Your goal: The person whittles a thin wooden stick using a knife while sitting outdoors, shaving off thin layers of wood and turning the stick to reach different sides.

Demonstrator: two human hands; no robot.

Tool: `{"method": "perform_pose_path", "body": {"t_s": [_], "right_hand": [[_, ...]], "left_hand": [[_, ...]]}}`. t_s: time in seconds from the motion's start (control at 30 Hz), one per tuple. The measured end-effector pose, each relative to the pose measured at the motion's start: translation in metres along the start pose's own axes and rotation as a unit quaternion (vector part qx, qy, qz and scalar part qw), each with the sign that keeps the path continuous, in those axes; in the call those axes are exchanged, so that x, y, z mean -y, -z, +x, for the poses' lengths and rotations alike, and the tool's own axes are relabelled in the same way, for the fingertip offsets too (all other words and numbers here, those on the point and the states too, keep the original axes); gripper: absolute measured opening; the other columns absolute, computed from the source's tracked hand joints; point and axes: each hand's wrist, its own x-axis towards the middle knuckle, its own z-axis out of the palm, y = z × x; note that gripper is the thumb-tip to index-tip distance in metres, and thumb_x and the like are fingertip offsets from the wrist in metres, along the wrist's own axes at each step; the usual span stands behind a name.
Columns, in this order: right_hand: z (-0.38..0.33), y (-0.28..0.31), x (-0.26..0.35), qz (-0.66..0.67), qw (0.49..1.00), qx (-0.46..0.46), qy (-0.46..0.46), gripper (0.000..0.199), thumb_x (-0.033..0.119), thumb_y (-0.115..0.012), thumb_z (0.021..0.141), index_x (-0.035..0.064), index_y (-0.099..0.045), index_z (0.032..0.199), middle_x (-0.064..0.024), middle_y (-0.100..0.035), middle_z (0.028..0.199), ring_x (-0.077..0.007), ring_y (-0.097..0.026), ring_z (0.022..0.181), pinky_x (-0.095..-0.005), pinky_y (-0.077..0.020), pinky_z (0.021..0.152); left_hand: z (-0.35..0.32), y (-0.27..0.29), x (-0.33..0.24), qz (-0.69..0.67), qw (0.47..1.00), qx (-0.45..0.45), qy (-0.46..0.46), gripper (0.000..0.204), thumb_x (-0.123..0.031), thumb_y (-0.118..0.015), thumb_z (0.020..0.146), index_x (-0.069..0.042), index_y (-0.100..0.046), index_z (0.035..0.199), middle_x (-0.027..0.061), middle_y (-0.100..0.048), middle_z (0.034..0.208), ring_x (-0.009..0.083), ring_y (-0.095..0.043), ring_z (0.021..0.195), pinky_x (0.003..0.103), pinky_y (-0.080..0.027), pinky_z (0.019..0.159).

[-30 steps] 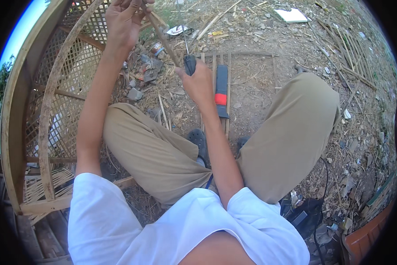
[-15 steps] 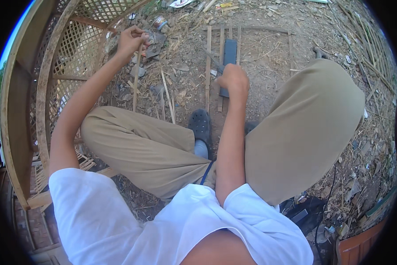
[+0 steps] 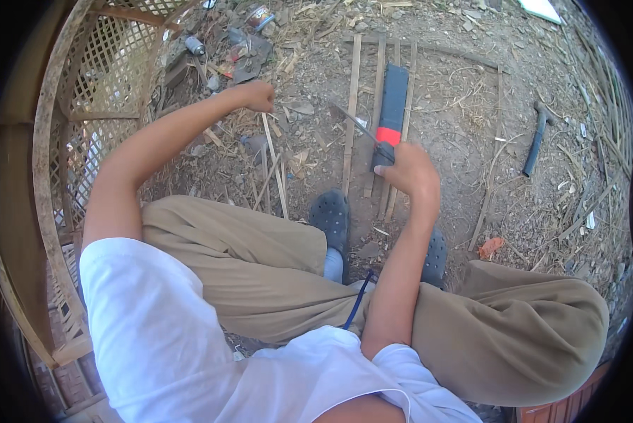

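My right hand (image 3: 413, 171) is closed round the handle of a knife (image 3: 355, 120), whose thin blade slants up and left over the ground. Just beyond that hand, partly covered by it, lies a long dark blue bar (image 3: 394, 92) with a red band. My left hand (image 3: 259, 96) is curled into a fist left of the knife. What it holds, if anything, is hidden. Thin pale wooden strips (image 3: 275, 166) lie below the fist, towards my left leg. Several longer wooden slats (image 3: 351, 113) lie on the dirt beside and under the bar.
A hammer (image 3: 536, 139) lies on the ground to the right. At the left stands a curved wooden frame with lattice (image 3: 112, 84). A can (image 3: 261, 17) and a small grey canister (image 3: 194, 46) lie far left. An orange scrap (image 3: 491, 247) is near my right knee.
My left hand has moved rightward, and the strip it pinched no longer shows upright beneath it. My right hand, still with the knife, sits lower. My right knee has dropped outward, uncovering the hammer.
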Motion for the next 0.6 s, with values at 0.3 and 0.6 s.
{"method": "perform_pose_path", "body": {"t_s": [0.3, 0.6], "right_hand": [[0.004, 0.010, -0.018, 0.049, 0.998, -0.009, -0.025, 0.031, 0.024, -0.085, 0.078, -0.0026, -0.072, 0.088, -0.0195, -0.070, 0.073, -0.0351, -0.070, 0.072, -0.0449, -0.0506, 0.068], [0.005, -0.007, -0.044, 0.101, 0.990, 0.030, -0.097, 0.037, 0.023, -0.085, 0.080, 0.0015, -0.073, 0.107, -0.0243, -0.072, 0.092, -0.0443, -0.069, 0.089, -0.0488, -0.0519, 0.081]], "left_hand": [[0.183, 0.048, 0.054, -0.014, 0.957, -0.289, 0.008, 0.036, -0.011, -0.065, 0.078, 0.001, -0.064, 0.112, 0.0268, -0.069, 0.098, 0.0449, -0.066, 0.105, 0.052, -0.051, 0.093], [0.265, 0.031, 0.061, -0.174, 0.917, -0.350, 0.078, 0.044, -0.005, -0.066, 0.077, 0.001, -0.056, 0.120, 0.0273, -0.069, 0.098, 0.0479, -0.067, 0.101, 0.052, -0.052, 0.091]]}}
